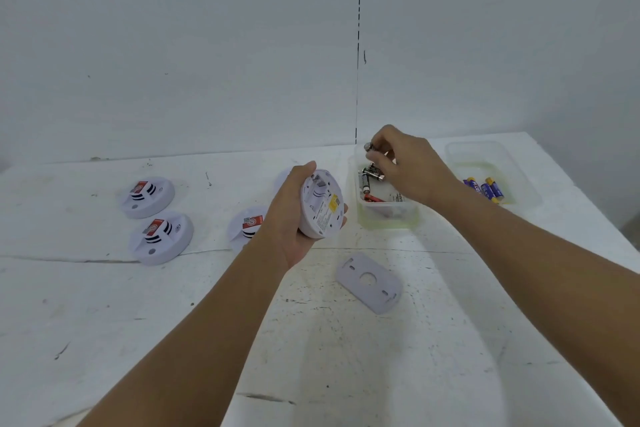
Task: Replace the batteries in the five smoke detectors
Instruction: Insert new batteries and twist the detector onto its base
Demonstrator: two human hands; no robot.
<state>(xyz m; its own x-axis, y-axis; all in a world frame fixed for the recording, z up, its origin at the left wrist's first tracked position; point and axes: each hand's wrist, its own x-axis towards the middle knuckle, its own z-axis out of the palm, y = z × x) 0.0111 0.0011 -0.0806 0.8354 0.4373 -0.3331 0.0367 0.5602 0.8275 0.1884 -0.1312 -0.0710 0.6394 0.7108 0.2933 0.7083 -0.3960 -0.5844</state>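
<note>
My left hand point(291, 218) grips a white smoke detector point(320, 204) tilted with its open back toward me; the battery bay shows at its top. Over a clear plastic tub point(388, 215) that holds several used batteries point(367, 180), my right hand point(401, 163) pinches a battery point(369, 147) by its fingertips. The detector's grey backplate point(369, 282) lies flat on the table in front of the tub. Two more detectors point(148, 197) point(161, 237) rest face up at the left. Another detector point(246, 225) is partly hidden behind my left wrist.
A second clear tub point(491, 152) at the right holds blue and yellow batteries point(486, 188). The white table point(104, 305) meets a white wall at the back, and its right edge falls away beyond the second tub. A white rim point(284, 175) peeks out behind my left hand.
</note>
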